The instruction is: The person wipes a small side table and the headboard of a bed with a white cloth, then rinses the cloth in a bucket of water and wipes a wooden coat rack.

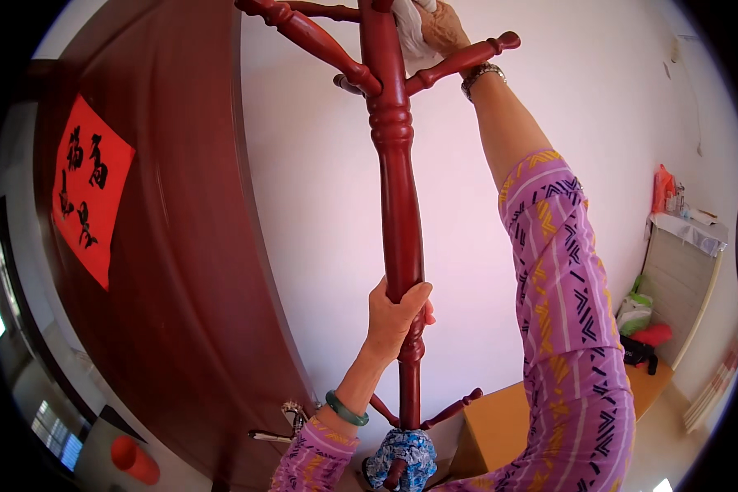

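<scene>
A dark red wooden coat rack [402,205] with turned pegs stands upright in front of me. My left hand [396,318] is wrapped round its post at mid height, thumb across the front. Up at the top, beside the post and above a right-hand peg, my right hand [444,29] is closed on a white cloth [412,33]. The cloth lies against the upper post, and part of it is cut off by the picture's edge. Lower down, a blue and white patterned cloth item [402,459] hangs on the rack's lower pegs.
To the left is a dark red door [180,246] with a red paper sign [92,193] and a metal handle [287,425]. Behind the rack runs a pale wall. At right, a wooden desk [500,418] and a cabinet [685,279] hold bags and small items.
</scene>
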### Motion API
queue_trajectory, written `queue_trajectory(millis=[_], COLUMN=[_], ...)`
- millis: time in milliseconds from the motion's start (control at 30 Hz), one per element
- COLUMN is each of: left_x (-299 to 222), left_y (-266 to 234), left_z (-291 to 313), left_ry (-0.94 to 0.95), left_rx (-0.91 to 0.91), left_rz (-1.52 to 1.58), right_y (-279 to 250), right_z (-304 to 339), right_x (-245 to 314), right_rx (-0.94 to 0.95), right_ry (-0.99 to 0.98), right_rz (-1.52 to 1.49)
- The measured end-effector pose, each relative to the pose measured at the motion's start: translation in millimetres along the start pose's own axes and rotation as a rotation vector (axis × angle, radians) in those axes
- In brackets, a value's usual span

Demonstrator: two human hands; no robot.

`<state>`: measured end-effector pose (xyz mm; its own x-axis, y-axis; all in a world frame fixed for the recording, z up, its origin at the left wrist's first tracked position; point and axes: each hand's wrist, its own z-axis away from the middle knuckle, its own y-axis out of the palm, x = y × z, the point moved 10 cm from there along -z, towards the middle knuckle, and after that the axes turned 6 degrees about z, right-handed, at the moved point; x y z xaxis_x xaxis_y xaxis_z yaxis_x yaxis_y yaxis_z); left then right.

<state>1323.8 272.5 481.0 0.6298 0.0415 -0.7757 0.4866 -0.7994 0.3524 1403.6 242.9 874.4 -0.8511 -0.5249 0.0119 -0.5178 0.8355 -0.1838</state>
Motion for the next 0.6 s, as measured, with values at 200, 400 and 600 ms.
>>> queue_trajectory(millis=[200,400,600], left_x=[2,0,-5], left_y=[3,-2,2], left_z=[-1,0,3], left_ry=[0.011,0.029,-0.006], left_rx=[0.025,0.000,-0.019], left_rz=[0.000,-0.002,-0.026], right_y=[-6,35,43], right_z=[2,36,52], right_x=[-11,-2,16], right_rx=[-0.040,0.021,0.164], right_ry=[-0.126,0.147,0.222], right_rz=[-0.180,-0.958,-1.166])
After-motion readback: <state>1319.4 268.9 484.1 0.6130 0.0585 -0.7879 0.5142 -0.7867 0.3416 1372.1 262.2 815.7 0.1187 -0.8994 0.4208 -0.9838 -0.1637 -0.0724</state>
